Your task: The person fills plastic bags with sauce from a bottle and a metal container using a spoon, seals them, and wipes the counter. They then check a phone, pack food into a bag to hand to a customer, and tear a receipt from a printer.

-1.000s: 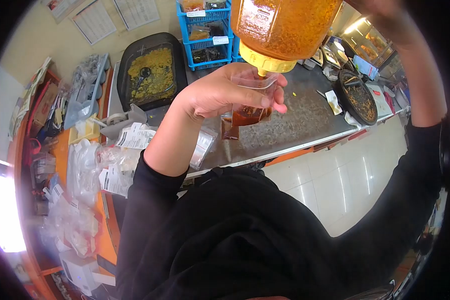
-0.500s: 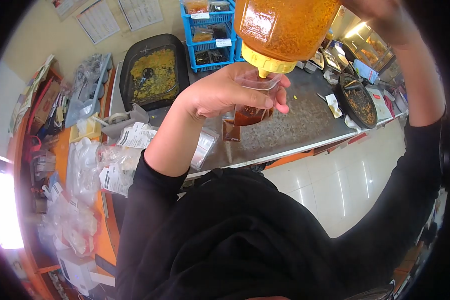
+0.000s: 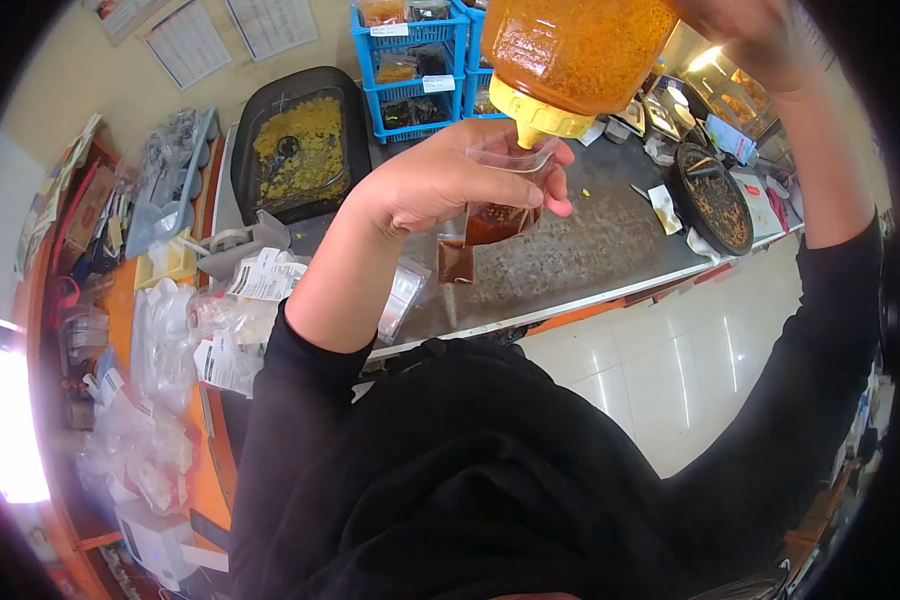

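Between the thumb and fingers of my left hand (image 3: 475,185) is a small clear plastic bag (image 3: 495,222) with dark red-brown sauce in its lower part. Its mouth faces up. Above it, my right hand (image 3: 745,40) grips a large squeeze bottle (image 3: 580,50) of orange, flecked sauce, tipped upside down; my fingers are partly cut off by the frame's top and blurred. The bottle's yellow nozzle cap (image 3: 535,120) points down at the bag's opening. Below and left of the bag, a small brown sauce packet (image 3: 456,263) shows against the dark counter.
A black pan of yellow-green food (image 3: 300,150) with a ladle stands at the back left, beside blue stacked baskets (image 3: 410,75). A round dark tray of brown bits (image 3: 715,205) is at the right. Clear plastic bags (image 3: 165,335) and labels cover the left side.
The bottle has shifted slightly, its nozzle lowering a little toward the bag's mouth. The view has moved slightly; both hands keep their holds.
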Demonstrator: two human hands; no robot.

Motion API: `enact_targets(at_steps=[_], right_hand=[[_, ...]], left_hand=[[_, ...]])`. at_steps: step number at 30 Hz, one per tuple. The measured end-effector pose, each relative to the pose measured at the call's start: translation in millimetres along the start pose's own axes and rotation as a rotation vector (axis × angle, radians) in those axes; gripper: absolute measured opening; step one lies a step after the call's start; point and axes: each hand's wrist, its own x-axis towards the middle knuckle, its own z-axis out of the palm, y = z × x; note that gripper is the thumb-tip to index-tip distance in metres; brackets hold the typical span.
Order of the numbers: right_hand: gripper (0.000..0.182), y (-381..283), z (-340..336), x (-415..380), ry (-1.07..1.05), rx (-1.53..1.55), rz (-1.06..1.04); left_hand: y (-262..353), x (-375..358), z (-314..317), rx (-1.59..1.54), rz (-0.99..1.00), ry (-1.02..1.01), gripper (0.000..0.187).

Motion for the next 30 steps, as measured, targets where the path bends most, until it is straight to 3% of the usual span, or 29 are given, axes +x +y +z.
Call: enact_targets(at_steps=[2, 8, 11, 12, 15, 17, 18, 22, 27, 29, 30], right_hand=[[0.014, -3.7, -1.5, -10.4, -0.076, -0.043, 0.027], [0.016, -17.9, 12.3, -74.1, -0.036, 0.152, 0.144], [0.019, -29.6, 18.0, -110.1, -0.038, 0.224, 0.218], [0.02, -31.3, 13.7, -118.7, -0.081, 0.211, 0.222], [0.022, -38.1, -3.5, -141.0, -0.284, 0.204, 0.296], [0.028, -42.3, -3.9, -165.9, -0.373, 0.187, 0.319], [0.048, -58.3, 13.8, -205.3, -0.344, 0.027, 0.42], [0.05, -102.4, 22.1, -259.4, -0.477, 0.025, 0.719], [0.067, -180.5, 25.7, -296.4, -0.391, 0.484, 1.275], [0.071, -210.3, 20.0, -290.4, -0.626, 0.629, 1.559], [0.074, -229.8, 23.0, -302.2, -0.631, 0.81, 1.696]], left_hand=[[-3.1, 5.6, -1.2, -0.014, -0.017, 0.003, 0.037], [-22.3, 38.2, 2.2, 0.118, -0.049, 0.144, 0.032], [-32.0, 61.7, 8.0, 0.289, -0.128, 0.254, 0.028], [-34.2, 69.7, 11.1, 0.31, -0.274, 0.317, 0.025], [-71.8, 96.6, 6.4, 0.526, -0.042, 0.465, 0.03], [-80.3, 111.8, 10.1, 0.711, -0.056, 0.586, 0.035], [-82.1, 118.3, 14.2, 0.803, -0.065, 0.647, 0.037], [-82.1, 142.3, 28.7, 0.957, -0.164, 0.792, 0.041], [-108.1, 159.6, 24.4, 1.004, -0.226, 0.862, 0.037], [-121.3, 157.9, 15.5, 0.858, -0.207, 0.878, 0.035], [-125.5, 156.5, 11.9, 0.784, -0.2, 0.883, 0.034]])
